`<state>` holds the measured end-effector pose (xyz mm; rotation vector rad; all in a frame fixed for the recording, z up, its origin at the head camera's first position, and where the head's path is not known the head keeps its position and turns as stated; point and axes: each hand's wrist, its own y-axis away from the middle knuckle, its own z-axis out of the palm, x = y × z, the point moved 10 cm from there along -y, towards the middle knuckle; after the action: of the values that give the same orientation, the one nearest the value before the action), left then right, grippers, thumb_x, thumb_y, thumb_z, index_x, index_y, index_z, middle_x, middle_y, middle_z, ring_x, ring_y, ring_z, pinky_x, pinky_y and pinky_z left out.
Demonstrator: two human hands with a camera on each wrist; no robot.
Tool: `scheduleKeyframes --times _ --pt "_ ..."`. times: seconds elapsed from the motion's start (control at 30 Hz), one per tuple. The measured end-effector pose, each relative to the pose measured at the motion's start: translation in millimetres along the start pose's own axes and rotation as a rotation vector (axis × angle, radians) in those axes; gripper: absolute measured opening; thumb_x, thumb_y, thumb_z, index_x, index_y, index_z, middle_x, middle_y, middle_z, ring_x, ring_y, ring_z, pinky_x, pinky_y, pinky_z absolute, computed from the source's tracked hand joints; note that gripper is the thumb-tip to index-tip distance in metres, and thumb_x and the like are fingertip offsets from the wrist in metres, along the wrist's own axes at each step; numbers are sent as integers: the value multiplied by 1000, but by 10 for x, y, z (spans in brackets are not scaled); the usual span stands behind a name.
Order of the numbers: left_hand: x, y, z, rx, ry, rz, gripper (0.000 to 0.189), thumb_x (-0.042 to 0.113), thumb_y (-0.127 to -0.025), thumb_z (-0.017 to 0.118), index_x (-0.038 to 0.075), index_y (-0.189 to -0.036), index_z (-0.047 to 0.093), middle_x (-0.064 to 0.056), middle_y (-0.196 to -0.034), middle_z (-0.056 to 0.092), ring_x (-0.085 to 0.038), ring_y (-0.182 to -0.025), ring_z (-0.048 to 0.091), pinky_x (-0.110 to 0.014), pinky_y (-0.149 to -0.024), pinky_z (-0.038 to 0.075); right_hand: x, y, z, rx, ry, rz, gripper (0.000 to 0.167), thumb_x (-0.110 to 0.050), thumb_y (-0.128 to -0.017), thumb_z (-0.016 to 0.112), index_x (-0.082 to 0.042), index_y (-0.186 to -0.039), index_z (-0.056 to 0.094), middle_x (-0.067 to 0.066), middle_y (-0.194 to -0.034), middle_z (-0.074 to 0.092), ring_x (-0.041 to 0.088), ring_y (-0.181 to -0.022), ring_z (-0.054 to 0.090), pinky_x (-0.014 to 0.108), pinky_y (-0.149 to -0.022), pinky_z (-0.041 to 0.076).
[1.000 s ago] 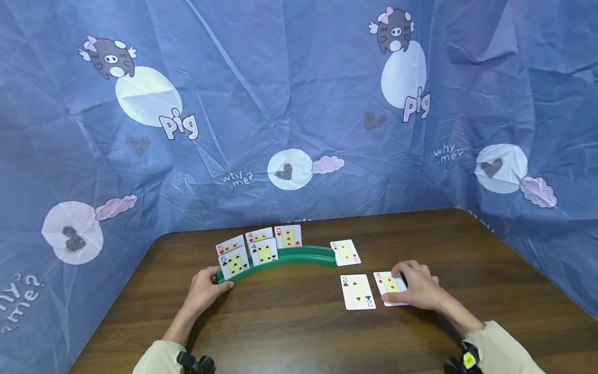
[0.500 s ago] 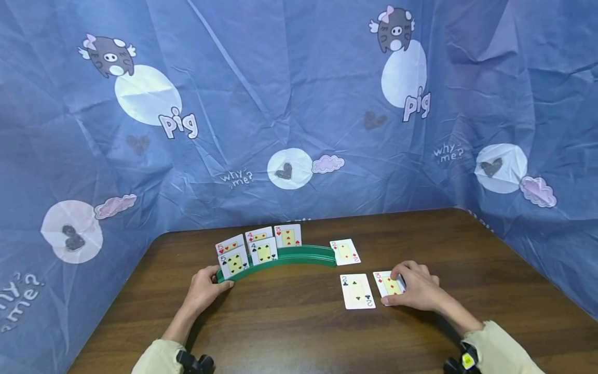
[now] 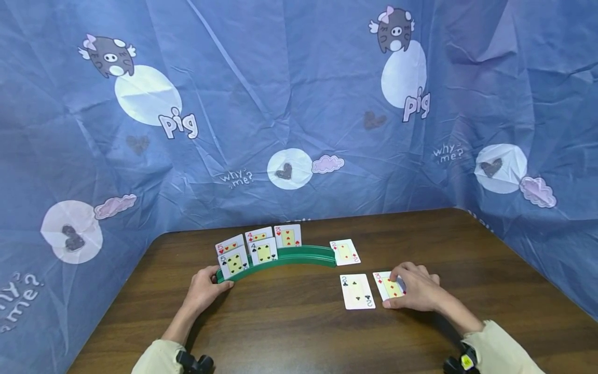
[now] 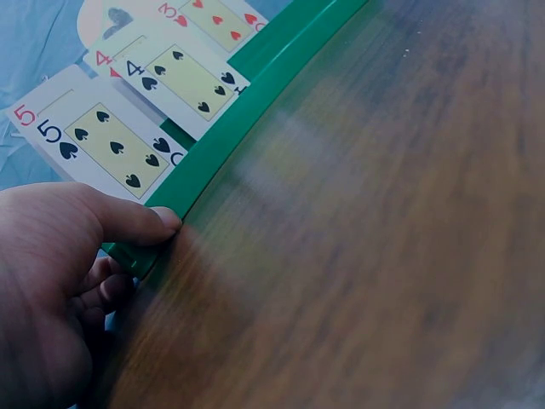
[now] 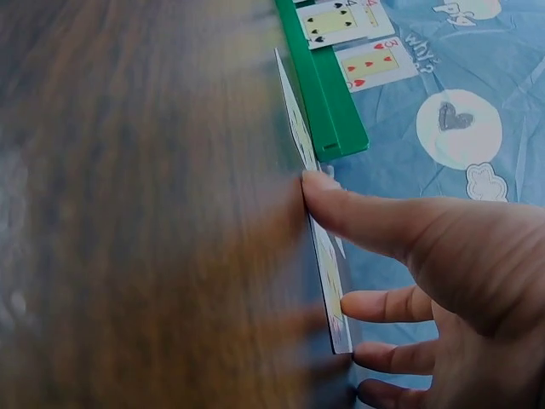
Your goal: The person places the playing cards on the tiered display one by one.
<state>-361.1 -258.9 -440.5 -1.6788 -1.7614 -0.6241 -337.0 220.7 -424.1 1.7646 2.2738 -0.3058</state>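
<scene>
My left hand [image 3: 205,288] grips the left end of a curved green card holder [image 3: 306,257], thumb on its front side. Standing in the holder are a five of spades [image 3: 234,264] before a five of hearts [image 3: 229,245], a four of spades [image 3: 264,253] before a four of diamonds [image 3: 258,235], and a three of hearts [image 3: 288,238]. On the right, my right hand [image 3: 418,291] holds a three of diamonds [image 3: 388,283] flat on the table between thumb and fingers, partly covering it. The right wrist view shows the thumb and fingertips [image 5: 353,304] against this card.
A two of clubs [image 3: 357,292] lies face up just left of the three of diamonds. Beyond it, a two of diamonds [image 3: 345,253] lies by the holder's right end. A blue patterned cloth [image 3: 299,104] hangs behind the wooden table [image 3: 280,332].
My right thumb has slid slightly toward the near edge of the three of diamonds. The left hand, the holder and the other cards stay where they were.
</scene>
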Motion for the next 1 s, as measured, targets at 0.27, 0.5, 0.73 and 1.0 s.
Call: scheduleKeyframes --times 0.27,0.5,0.73,1.0 --pt "-9 -17 5 4 -5 3 46 12 -83 76 -8 -122 64 -25 -115 68 -25 -97 62 -38 -83 49 3 -20 -15 12 -15 8 64 -57 -64 86 -14 -107 65 22 -134 55 42 -113 51 52 -76 37" --pt "-4 -10 14 -3 0 -14 47 12 -83 76 -9 -123 63 -26 -116 67 -25 -98 62 -40 -85 50 -8 -30 -16 15 -14 23 62 -53 -62 89 -13 -105 66 22 -132 58 42 -114 52 57 -78 40" --pt "-4 -9 21 -12 7 -21 48 13 -84 76 -9 -124 62 -27 -117 66 -26 -98 62 -38 -84 50 -13 -55 -12 22 -7 23 59 -49 -59 91 -14 -100 66 21 -131 59 41 -113 54 54 -77 41" --pt "-24 -27 28 -11 0 -30 48 13 -85 75 -9 -126 61 -27 -119 66 -28 -101 61 -43 -89 50 -13 -71 -49 49 -10 20 73 -49 -55 94 -12 -110 62 24 -123 57 40 -108 53 51 -76 39"
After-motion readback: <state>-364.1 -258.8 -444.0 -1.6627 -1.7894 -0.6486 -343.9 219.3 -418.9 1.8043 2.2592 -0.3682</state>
